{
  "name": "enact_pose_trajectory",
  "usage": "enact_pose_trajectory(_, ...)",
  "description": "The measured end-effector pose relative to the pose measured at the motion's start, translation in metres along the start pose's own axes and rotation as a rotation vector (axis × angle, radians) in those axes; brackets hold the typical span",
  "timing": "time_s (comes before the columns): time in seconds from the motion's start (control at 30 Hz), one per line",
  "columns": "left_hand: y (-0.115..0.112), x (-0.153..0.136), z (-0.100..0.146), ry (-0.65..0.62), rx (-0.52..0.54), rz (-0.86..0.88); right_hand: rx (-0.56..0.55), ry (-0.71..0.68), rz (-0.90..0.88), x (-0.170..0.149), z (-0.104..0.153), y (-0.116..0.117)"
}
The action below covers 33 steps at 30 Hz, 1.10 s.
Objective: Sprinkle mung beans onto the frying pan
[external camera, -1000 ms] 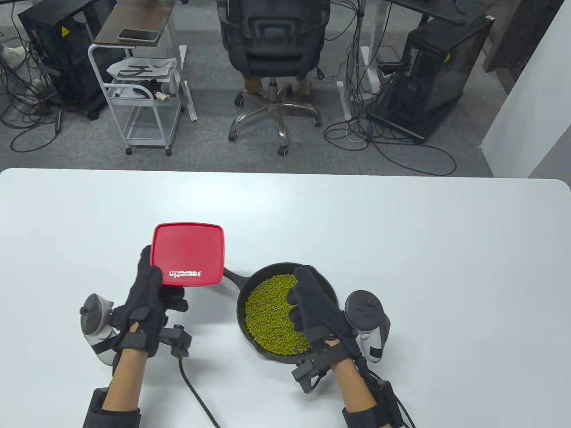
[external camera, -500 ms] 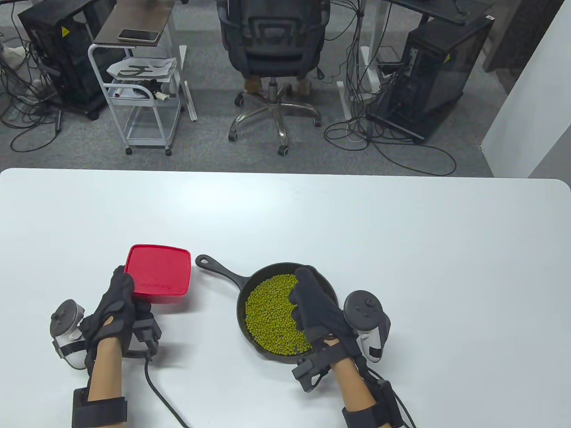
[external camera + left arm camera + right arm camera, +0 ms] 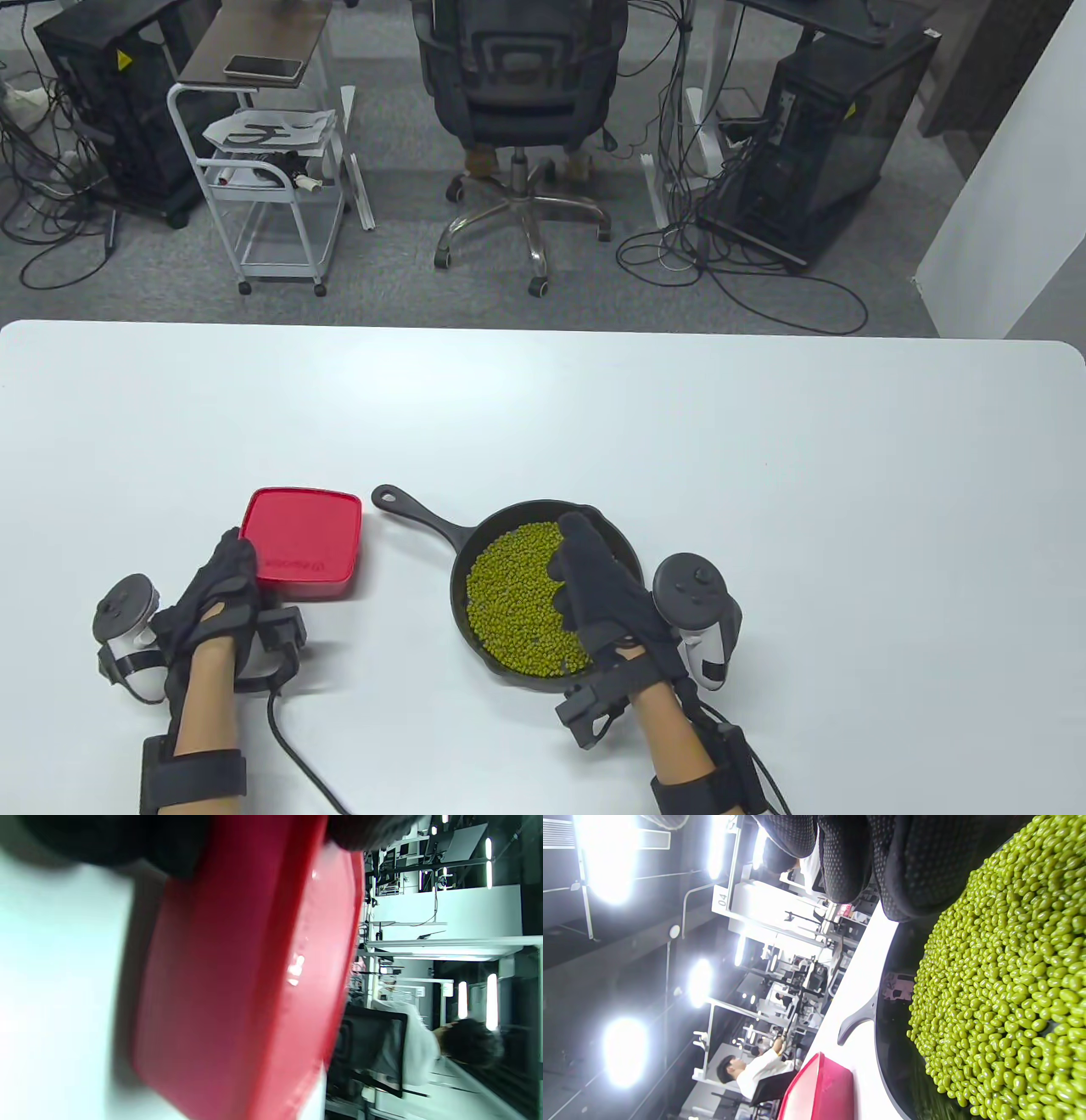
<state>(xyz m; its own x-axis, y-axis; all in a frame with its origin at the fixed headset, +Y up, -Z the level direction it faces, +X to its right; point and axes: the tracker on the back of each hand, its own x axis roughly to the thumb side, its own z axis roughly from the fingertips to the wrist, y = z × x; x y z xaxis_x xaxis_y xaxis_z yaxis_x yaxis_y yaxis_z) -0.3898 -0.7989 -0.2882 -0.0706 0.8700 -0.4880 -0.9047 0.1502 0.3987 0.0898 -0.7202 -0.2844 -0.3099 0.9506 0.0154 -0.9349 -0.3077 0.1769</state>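
A black frying pan (image 3: 624, 543) lies on the white table, its handle (image 3: 416, 508) pointing far-left, and a layer of green mung beans (image 3: 509, 594) covers its bottom. My right hand (image 3: 577, 543) hovers flat over the pan's right side, fingers stretched out, holding nothing. In the right wrist view its fingertips (image 3: 848, 861) hang just above the beans (image 3: 1009, 984). My left hand (image 3: 242, 556) grips the near-left corner of a red square container (image 3: 304, 543), left of the pan handle and low at the table. The container (image 3: 237, 984) fills the left wrist view.
The white table (image 3: 764, 424) stretches far and right of the pan. A black cable (image 3: 297, 755) trails from my left wrist to the near edge. An office chair (image 3: 517, 110), a cart and computer towers stand on the floor beyond the table.
My left hand carried the red container from above the pan handle to the left and down to the table. My right hand stayed over the beans.
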Motion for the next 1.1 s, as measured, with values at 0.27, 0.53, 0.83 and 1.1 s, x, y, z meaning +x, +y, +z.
enact_pose_trajectory(0.27,0.003,-0.003,-0.004,0.023,0.045,-0.017,0.004,0.004,0.003,-0.001,0.0,0.0)
enact_pose_trajectory(0.53,0.005,0.009,0.007,0.029,0.056,-0.161,0.004,0.01,0.013,-0.001,0.0,0.0)
enact_pose_trajectory(0.83,0.009,0.049,0.049,-0.123,0.189,-0.392,-0.021,0.001,0.02,0.001,0.0,-0.007)
enact_pose_trajectory(1.1,-0.034,0.092,0.115,-0.479,-0.003,-0.366,-0.115,-0.021,0.0,0.005,0.001,-0.028)
